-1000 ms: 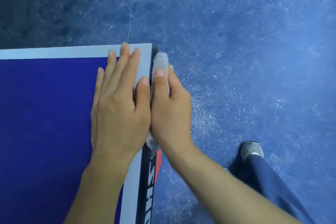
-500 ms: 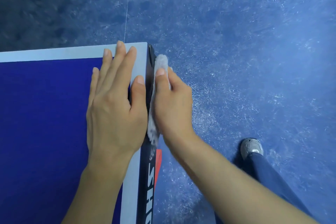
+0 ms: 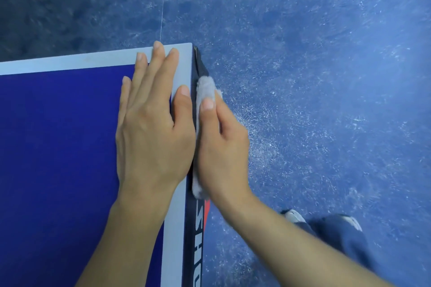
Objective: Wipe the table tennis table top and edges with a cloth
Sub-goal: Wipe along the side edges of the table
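Note:
A dark blue table tennis table (image 3: pixel 58 147) with a white border line fills the left of the head view, its corner at the top middle. My left hand (image 3: pixel 151 128) lies flat on the top near that corner, fingers straight. A grey folded cloth (image 3: pixel 204 91) is pressed against the table's black side edge (image 3: pixel 194 235). My right hand (image 3: pixel 221 147) holds the cloth there, thumb on top and fingers curled round its outer side, just below the corner.
A scuffed blue floor (image 3: pixel 326 77) surrounds the table. My legs in dark trousers and grey shoes (image 3: pixel 296 216) stand at the lower right, close to the table's side. White lettering and a red patch mark the side edge below the cloth.
My right hand and the cloth have slid back along the side edge, away from the corner. My left hand stays flat on the top.

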